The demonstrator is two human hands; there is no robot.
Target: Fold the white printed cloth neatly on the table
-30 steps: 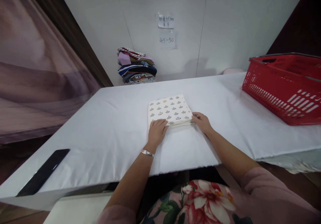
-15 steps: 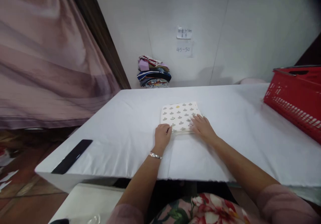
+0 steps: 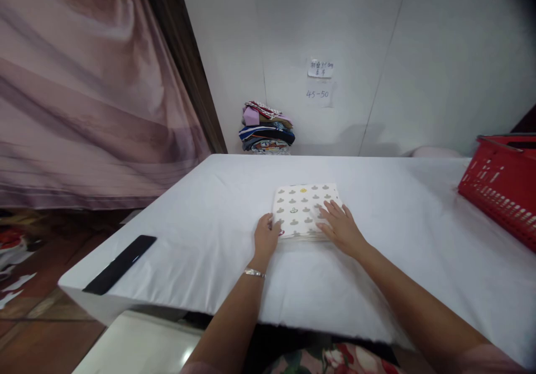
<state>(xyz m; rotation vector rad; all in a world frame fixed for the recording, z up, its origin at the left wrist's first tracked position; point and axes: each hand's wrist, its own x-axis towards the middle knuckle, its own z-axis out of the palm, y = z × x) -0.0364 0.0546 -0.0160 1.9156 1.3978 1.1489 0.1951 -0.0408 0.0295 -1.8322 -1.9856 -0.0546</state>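
Past a shiny metal bracelet (image 3: 254,273), I have the left hand (image 3: 267,235) curled at the left edge of a squared, layered, motif-printed folded cloth (image 3: 295,206), whether gripping I cannot tell, and the right hand (image 3: 342,230) unclenched, fingers fanned over its right side. The cloth lies flat on a softly rippled white tablecloth (image 3: 201,223); farther off I see a lumpy textile stack (image 3: 267,134).

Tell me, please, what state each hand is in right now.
Left hand: at the left edge of the folded cloth; grip cannot be told.
Right hand: open, spread over the folded cloth.
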